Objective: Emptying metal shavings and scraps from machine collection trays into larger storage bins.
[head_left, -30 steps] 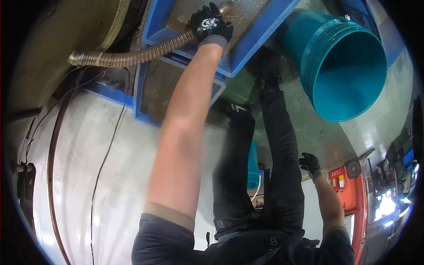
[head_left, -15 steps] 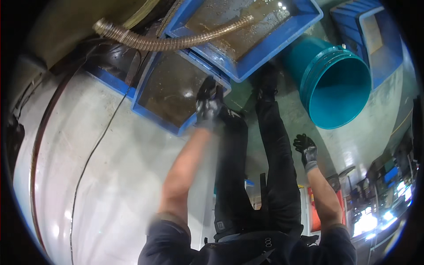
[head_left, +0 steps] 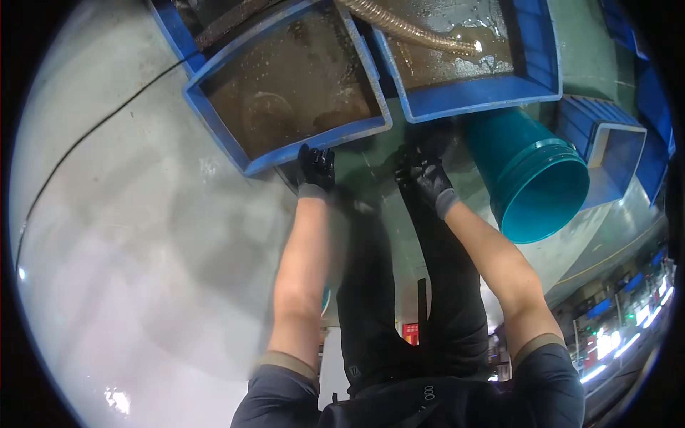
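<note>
Both my hands wear black gloves with grey cuffs. My left hand [head_left: 314, 170] is at the near rim of a blue plastic bin [head_left: 285, 153], its fingers loosely bent and a little apart. Whether the fingertips touch the rim I cannot tell. Shallow brownish water lies in that bin. My right hand [head_left: 428, 177] hangs over my dark trouser leg, fingers half bent and apart, with nothing visible in it. Beside it, a second blue bin [head_left: 485, 107] holds murky water and the end of a ribbed hose [head_left: 407, 32].
A teal bucket [head_left: 539, 182] lies tipped to the right of my right hand, its mouth facing me. Farther right stand more blue bins [head_left: 614, 167]. A thin black cable [head_left: 107, 114] crosses the pale floor at left.
My left hand has come away from over the left bin to its near rim. My right hand has swung inward from beside the bucket to my leg. The view has shifted.
</note>
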The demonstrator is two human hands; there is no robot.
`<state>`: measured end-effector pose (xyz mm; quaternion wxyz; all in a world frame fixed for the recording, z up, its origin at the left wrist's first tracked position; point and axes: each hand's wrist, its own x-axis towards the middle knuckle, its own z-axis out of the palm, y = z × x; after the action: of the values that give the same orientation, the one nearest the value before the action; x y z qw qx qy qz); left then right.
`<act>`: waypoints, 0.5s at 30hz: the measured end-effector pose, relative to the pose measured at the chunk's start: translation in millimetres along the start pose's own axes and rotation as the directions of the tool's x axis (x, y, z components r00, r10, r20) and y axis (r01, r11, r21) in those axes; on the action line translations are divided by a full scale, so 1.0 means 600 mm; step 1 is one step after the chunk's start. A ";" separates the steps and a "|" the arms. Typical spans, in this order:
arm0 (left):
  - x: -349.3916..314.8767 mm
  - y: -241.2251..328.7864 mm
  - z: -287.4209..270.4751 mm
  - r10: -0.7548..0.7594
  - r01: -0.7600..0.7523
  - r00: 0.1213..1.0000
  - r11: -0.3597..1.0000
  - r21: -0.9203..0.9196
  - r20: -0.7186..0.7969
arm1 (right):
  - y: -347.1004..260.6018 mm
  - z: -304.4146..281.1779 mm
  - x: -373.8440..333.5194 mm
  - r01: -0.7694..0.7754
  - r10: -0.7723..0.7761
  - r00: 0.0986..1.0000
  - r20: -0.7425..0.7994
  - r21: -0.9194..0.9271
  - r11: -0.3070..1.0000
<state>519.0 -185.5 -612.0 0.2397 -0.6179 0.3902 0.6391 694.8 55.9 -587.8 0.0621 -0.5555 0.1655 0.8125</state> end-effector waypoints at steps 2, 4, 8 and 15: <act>-0.002 -0.020 0.010 0.071 -0.076 0.993 0.996 -0.053 -0.091 | -0.031 -0.024 0.025 -0.192 0.301 0.904 0.305 -0.340 0.921; 0.013 -0.015 -0.016 0.053 -0.029 0.970 0.994 -0.103 0.235 | -0.032 -0.032 0.042 0.110 0.134 0.960 0.247 -0.770 0.629; 0.056 0.009 -0.040 0.098 -0.089 0.972 0.995 -0.051 0.213 | -0.022 0.035 0.038 0.414 -0.233 0.847 0.478 -0.868 -0.275; 0.062 0.002 -0.013 0.074 -0.073 0.990 0.997 -0.012 0.119 | -0.013 0.161 0.040 0.335 -0.386 0.421 0.821 -0.537 -0.775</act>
<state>518.4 -198.7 -647.4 0.2366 -0.5649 0.3951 0.6847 602.9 93.5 -579.7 0.0255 -0.3368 -0.8706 0.3578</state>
